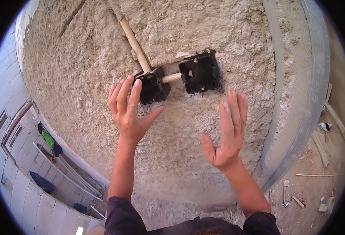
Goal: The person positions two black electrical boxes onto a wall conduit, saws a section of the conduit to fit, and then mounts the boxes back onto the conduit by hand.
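Observation:
Two black square electrical boxes are set into a rough plastered wall (180,149). The left box (152,89) sits a little lower and tilted, and a short cream conduit (172,78) joins it to the right box (200,74). A longer cream conduit (135,44) runs up and left from the left box in a groove. My left hand (129,113) is open, its fingertips at the left box's left edge; whether they touch it I cannot tell. Below and right of the right box, my right hand (228,137) is open and holds nothing.
A smooth grey edge strip (317,70) bounds the wall on the right. Beyond it, a hammer (297,200), a pipe length (316,175) and debris lie on the dirt floor. At the left, long poles (72,172) and hanging clothing (49,139) are by a block wall (31,192).

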Tool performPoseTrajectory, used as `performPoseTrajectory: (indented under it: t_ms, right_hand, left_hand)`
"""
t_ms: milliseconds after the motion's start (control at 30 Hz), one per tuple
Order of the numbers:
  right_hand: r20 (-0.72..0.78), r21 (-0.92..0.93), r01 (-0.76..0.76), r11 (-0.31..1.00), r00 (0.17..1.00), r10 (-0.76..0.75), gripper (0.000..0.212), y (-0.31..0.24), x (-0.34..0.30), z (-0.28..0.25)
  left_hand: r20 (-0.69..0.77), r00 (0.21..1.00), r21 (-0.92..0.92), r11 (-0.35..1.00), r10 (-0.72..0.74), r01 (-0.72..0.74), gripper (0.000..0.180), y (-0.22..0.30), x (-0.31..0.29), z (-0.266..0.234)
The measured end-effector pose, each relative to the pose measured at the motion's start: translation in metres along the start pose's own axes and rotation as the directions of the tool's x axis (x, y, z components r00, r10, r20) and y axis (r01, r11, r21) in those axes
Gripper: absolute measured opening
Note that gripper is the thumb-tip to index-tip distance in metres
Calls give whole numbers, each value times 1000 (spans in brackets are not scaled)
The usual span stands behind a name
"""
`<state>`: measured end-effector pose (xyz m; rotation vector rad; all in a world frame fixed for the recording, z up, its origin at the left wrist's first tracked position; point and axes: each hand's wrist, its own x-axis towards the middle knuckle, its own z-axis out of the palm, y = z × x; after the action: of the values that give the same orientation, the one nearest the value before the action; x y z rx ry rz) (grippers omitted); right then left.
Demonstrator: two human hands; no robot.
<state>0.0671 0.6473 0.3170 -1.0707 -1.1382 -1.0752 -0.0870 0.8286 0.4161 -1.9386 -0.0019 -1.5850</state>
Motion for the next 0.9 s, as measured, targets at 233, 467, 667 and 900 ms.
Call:
performPoseTrajectory:
  t_ms: [233, 467, 667, 900]
  right_hand:
    - [122, 163, -108, 981, 989, 88, 58, -9, -50, -23]
    - [179, 171, -137, 976, 978, 106, 57, -10, -60, -40]
    - [265, 197, -152, 968, 959, 97, 60, -31, -67, -45]
    - [360, 65, -232, 970, 912, 194, 62, -55, -94, -76]
  left_hand:
    - [93, 995, -76, 996, -44, 51, 75, 11, 9, 8]
    - [150, 984, 2, 996, -93, 94, 73, 20, 11, 2]
    - [177, 979, -15, 995, -97, 101, 75, 21, 16, -5]
    - [127, 979, -76, 982, -162, 173, 91, 29, 14, -10]
